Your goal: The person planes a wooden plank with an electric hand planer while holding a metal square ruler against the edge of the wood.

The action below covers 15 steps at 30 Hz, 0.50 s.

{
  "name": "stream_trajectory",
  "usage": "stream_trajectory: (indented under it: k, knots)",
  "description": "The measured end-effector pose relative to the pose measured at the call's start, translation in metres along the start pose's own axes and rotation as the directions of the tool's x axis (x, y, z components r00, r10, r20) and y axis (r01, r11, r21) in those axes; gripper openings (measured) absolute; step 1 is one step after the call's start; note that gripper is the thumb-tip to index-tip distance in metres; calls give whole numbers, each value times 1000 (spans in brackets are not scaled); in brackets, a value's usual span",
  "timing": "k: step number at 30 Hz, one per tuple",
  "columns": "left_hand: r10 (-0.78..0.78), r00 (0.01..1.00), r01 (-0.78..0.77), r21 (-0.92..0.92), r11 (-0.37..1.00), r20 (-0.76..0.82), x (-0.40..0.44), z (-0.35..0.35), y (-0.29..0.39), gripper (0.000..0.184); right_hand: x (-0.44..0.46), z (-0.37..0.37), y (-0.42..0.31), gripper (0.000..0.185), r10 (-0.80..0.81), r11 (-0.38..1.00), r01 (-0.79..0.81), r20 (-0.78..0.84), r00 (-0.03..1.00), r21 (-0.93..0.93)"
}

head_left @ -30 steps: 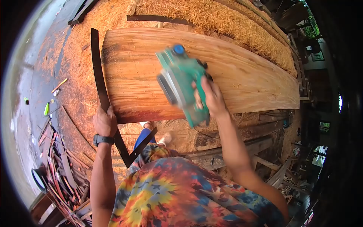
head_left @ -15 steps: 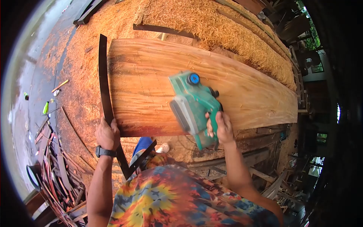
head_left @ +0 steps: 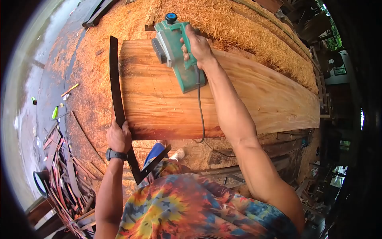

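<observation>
My right hand point(head_left: 197, 47) is closed around the handle of a teal electric planer point(head_left: 181, 73) with a blue knob. The planer is over the far edge of a wide wooden board point(head_left: 167, 115), its front end reaching past that edge; whether it touches the wood I cannot tell. A dark cord point(head_left: 202, 119) trails from it across the board. My left hand point(head_left: 119, 136), with a watch on the wrist, grips a black L-shaped carpenter's square point(head_left: 115, 75). The square's long arm runs along the board's left end, and its short arm points back towards my body.
Wood shavings point(head_left: 254, 44) lie in a thick heap behind the board and over the floor. Scrap wood strips point(head_left: 65, 171) are piled at the lower left. A yellow-green object point(head_left: 55, 112) lies on the grey ground at left. Timbers point(head_left: 274, 153) lie below the board at right.
My right hand has carried the planer away from the board's near edge to its far edge, slightly leftward. My left hand still holds the square at the board's left end.
</observation>
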<state>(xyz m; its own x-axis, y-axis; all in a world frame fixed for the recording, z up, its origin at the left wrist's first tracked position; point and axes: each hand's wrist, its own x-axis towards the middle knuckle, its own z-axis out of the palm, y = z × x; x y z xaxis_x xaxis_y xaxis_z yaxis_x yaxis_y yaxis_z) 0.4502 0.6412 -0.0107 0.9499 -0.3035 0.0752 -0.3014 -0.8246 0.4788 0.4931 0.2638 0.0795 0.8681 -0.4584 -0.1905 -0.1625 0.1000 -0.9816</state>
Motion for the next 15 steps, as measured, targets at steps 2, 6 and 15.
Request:
stream_trajectory:
  k: [2,6,15]
  knots:
    - [-26,999,26,2,1000,34,1,1,-2,30,-22,7,7,61,2,1000,-1,-45,999,17]
    - [-60,997,58,42,997,42,0,1,-1,32,-127,16,29,56,21,999,-18,-75,997,36]
    - [-58,997,56,59,997,40,-2,4,-7,32,-294,42,57,39,74,995,-65,-103,992,81]
